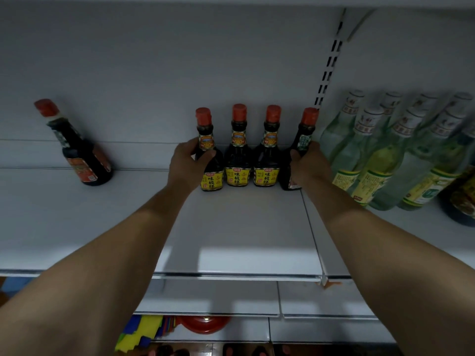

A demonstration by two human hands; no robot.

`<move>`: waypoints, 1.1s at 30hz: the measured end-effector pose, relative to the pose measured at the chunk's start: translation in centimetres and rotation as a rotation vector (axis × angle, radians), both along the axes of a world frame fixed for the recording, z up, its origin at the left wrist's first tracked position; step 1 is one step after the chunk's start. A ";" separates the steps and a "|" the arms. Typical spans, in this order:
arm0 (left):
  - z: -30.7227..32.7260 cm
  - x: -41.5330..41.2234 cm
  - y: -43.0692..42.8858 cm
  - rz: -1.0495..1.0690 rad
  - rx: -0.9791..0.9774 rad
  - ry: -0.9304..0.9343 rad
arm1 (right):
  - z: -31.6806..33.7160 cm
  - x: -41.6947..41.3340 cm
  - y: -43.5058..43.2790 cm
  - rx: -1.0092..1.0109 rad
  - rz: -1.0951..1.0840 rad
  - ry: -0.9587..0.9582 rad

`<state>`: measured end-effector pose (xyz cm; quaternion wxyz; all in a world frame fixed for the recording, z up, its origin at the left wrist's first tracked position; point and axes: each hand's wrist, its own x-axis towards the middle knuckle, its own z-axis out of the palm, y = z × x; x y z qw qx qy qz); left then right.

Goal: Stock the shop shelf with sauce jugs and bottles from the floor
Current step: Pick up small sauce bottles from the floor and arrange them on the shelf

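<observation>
Starting at the far left, a lone sauce bottle, dark with a red cap, stands by itself on the white shelf, well apart from everything else. It looks tilted, though that could just be the wide lens. Down under the shelf's front edge on a lower level there's some blue and yellow stuff and a red round thing, too dim to say what they are.

Moving right, the left hand is wrapped round the first bottle of a row of four. Its thumb lies across the front above the yellow label, and the other fingers curl behind the glass where I can't see them. That bottle sits at the back of the shelf, near the rear panel.

The second bottle and third bottle are upright, yellow labels facing out, packed so close they look like they touch. Nobody's holding those.

The fourth bottle is turned side-on and leans a little to the right. The right hand grips it low round the body, fingers curled on it and covering most of the label. Can't tell if its base is on the shelf or just off it.

Behind it a slotted upright runs up the back wall. Past that is a crowd of pale green bottles with white caps, pretty blurry, and a dark jar cut off at the right edge.
</observation>
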<state>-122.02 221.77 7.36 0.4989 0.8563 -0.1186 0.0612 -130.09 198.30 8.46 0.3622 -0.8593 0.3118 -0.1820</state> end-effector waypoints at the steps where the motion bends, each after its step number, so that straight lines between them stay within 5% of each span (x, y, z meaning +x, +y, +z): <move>1: 0.1 0.2 0.0 0.000 0.001 0.013 | 0.0 0.3 -0.1 0.001 0.010 0.001; 13: -0.4 1.2 -0.3 0.023 -0.100 0.071 | -0.9 1.2 -0.1 -0.021 -0.004 -0.025; 22: 0.1 1.1 -0.2 0.098 0.182 0.057 | -0.2 0.9 -0.5 0.027 0.039 -0.003; 33: 0.1 -5.4 -0.7 0.247 -0.044 0.133 | 0.1 -3.0 0.0 0.013 0.144 -0.171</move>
